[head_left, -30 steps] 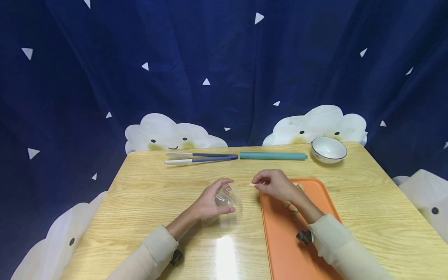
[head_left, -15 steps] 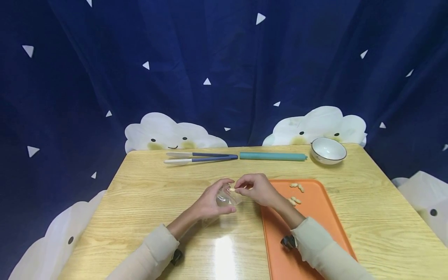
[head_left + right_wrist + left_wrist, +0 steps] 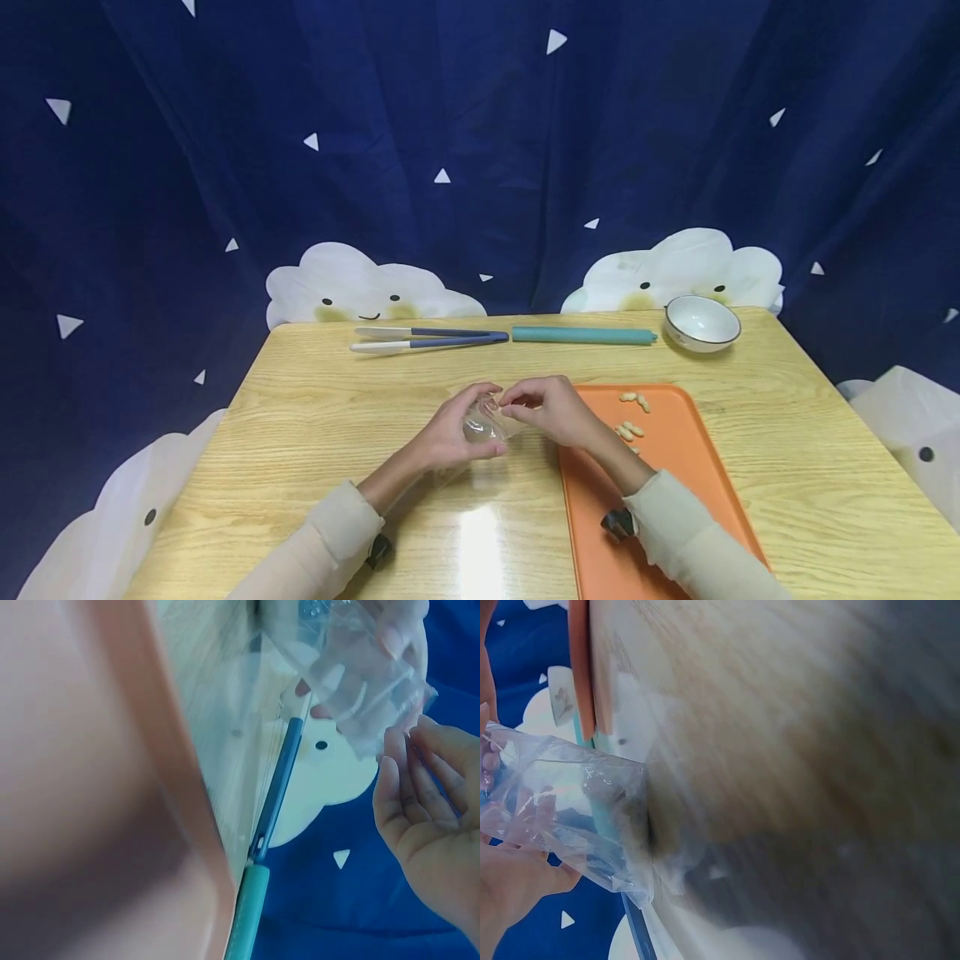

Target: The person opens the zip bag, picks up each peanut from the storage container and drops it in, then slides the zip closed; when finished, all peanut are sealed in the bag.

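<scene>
My left hand (image 3: 453, 433) grips a clear plastic bag (image 3: 562, 795), its fingers and thumb curled round the upper part. In the left wrist view the bag's lower end hangs down toward the wooden table. Thumb and fingertips of my right hand (image 3: 551, 407) come together right at the bag's mouth, and in the right wrist view they meet the edge of the plastic bag (image 3: 360, 690). I cannot tell whether a peanut is still between those fingertips. Several peanuts (image 3: 633, 429) in their shells lie on the orange tray (image 3: 678, 492), partly behind my right forearm.
Blue tongs (image 3: 450, 341) with pale tips lie along the back of the table (image 3: 300, 433). Beside them is a teal rod (image 3: 585, 335). A white bowl (image 3: 702, 323) with a dark rim stands at the back right. A navy curtain (image 3: 480, 125) hangs behind.
My right hand has moved left from the tray's edge to the bag's mouth with a pinched peanut, which no longer shows at the fingertips. The left hand has stayed in place round the bag.
</scene>
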Demonstrator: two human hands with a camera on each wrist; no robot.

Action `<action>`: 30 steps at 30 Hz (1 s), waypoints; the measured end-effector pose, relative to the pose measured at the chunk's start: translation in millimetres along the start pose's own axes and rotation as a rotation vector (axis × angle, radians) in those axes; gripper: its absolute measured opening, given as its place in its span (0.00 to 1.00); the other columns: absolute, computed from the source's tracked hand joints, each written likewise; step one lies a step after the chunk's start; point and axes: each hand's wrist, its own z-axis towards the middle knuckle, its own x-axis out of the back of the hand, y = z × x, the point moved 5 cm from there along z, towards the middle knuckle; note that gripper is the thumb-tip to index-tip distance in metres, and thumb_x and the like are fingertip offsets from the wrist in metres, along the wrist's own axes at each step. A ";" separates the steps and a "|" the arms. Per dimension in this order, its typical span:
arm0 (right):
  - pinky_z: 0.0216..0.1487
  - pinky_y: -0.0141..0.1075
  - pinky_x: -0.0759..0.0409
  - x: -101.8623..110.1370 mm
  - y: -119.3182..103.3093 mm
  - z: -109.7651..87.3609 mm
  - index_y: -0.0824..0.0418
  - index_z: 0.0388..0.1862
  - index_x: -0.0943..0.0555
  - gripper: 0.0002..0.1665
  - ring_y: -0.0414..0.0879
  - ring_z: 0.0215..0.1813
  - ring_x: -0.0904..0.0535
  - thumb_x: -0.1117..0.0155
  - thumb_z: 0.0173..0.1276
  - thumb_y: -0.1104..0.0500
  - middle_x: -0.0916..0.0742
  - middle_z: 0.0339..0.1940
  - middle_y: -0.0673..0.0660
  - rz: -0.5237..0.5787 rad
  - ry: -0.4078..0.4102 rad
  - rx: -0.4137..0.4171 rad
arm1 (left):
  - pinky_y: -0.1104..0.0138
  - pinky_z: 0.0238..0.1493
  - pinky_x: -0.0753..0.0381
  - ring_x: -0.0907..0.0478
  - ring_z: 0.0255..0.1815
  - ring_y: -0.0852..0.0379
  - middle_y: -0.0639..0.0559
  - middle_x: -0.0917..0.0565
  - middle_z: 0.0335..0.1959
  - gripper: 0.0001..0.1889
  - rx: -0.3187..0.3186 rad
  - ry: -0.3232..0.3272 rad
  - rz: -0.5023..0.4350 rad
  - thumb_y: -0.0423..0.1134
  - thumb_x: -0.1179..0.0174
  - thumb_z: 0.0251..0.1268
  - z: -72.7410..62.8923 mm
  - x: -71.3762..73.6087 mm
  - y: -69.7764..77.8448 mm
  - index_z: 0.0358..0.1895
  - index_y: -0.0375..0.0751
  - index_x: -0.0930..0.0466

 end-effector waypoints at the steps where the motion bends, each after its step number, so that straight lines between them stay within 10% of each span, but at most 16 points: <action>1: 0.38 0.29 0.20 3.0 1.1 -1.5 0.59 0.35 0.13 0.06 0.36 0.34 0.19 0.32 0.61 0.59 0.11 0.32 0.50 -0.001 0.004 -0.002 | 0.45 0.62 0.34 0.30 0.62 0.50 0.50 0.26 0.60 0.42 0.002 0.001 0.003 0.46 0.28 0.46 0.0 0.2 0.0 0.68 0.51 0.38; 19: 0.38 0.30 0.20 61.7 62.3 -33.2 0.62 0.41 0.15 0.12 0.39 0.37 0.19 0.33 0.62 0.56 0.12 0.38 0.54 -0.010 0.029 -0.197 | 0.48 0.64 0.35 0.28 0.59 0.52 0.52 0.22 0.53 0.42 -0.003 0.008 0.010 0.47 0.27 0.45 -0.3 -0.7 1.8 0.67 0.53 0.37; 30: 0.38 0.31 0.22 96.1 95.1 -42.4 0.63 0.39 0.15 0.08 0.42 0.37 0.17 0.33 0.61 0.61 0.11 0.36 0.56 -0.213 0.088 -0.222 | 0.48 0.65 0.35 0.29 0.60 0.52 0.53 0.23 0.53 0.43 0.004 0.002 0.019 0.49 0.28 0.45 1.0 -0.4 1.4 0.68 0.51 0.37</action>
